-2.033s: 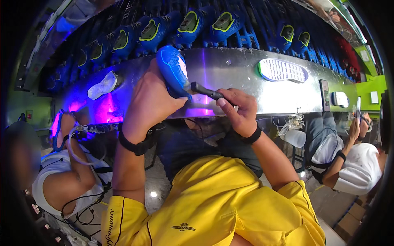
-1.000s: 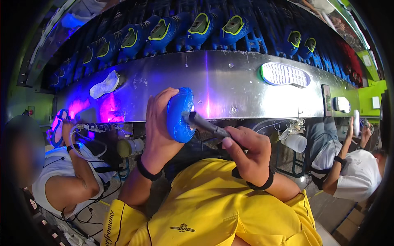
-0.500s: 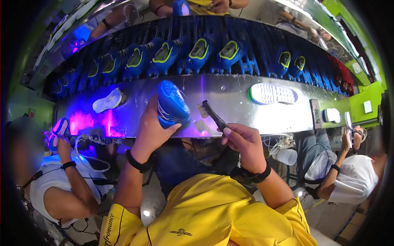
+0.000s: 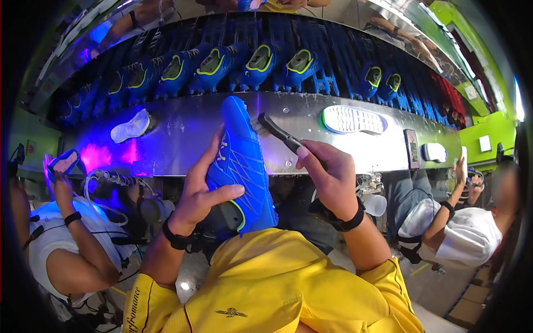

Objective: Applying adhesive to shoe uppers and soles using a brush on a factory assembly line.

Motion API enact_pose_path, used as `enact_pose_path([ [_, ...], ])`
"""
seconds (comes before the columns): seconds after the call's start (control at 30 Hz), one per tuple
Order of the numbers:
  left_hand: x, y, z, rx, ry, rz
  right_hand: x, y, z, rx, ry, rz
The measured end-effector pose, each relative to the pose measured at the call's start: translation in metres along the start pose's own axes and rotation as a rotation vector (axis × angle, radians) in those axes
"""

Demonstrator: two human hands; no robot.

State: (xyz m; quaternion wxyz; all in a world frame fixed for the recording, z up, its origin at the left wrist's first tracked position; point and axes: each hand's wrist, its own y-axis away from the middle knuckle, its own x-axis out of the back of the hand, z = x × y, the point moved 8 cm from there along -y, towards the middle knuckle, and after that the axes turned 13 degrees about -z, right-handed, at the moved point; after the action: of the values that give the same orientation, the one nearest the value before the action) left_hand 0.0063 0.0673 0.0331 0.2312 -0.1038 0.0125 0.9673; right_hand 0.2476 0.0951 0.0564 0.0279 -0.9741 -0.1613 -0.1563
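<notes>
A blue laced shoe (image 4: pixel 247 172) rests in my left hand (image 4: pixel 202 191), whose fingers and thumb are wrapped round its side. Its toe points away from me, and a yellow-green collar shows at the heel end near my shirt. My right hand (image 4: pixel 332 172) grips the dark handle of a small brush (image 4: pixel 279 133). The brush's bristles are at the edge of the shoe near the toe; whether they touch it I cannot tell.
Beyond my hands runs a metal bench (image 4: pixel 191 133). On it lie a pale sole-shaped piece (image 4: pixel 131 126) at left and a white ridged sole (image 4: pixel 354 120) at right. Several blue shoes (image 4: pixel 259 60) stand on a conveyor behind. People sit at work on both sides.
My left hand has turned the shoe so that its laced side shows and its heel end lies nearer me. The brush has come leftward to the shoe's edge.
</notes>
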Motion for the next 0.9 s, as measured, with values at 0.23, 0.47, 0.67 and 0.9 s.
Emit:
enact_pose_path([
  [0.23, -0.006, 0.004, 0.001, 0.076, 0.160, -0.002, 0.004, 0.030, -0.004, 0.181, 0.084, 0.004],
  [0.47, -0.016, 0.003, 0.005, 0.135, 0.149, -0.050, 0.012, 0.026, -0.021, 0.187, 0.211, 0.119],
  [0.67, -0.015, -0.001, 0.006, 0.184, 0.240, -0.013, 0.013, 0.032, -0.024, 0.211, 0.170, 0.058],
  [0.9, -0.008, -0.009, 0.008, 0.128, 0.262, 0.019, 0.012, 0.042, -0.013, 0.127, 0.066, -0.047],
])
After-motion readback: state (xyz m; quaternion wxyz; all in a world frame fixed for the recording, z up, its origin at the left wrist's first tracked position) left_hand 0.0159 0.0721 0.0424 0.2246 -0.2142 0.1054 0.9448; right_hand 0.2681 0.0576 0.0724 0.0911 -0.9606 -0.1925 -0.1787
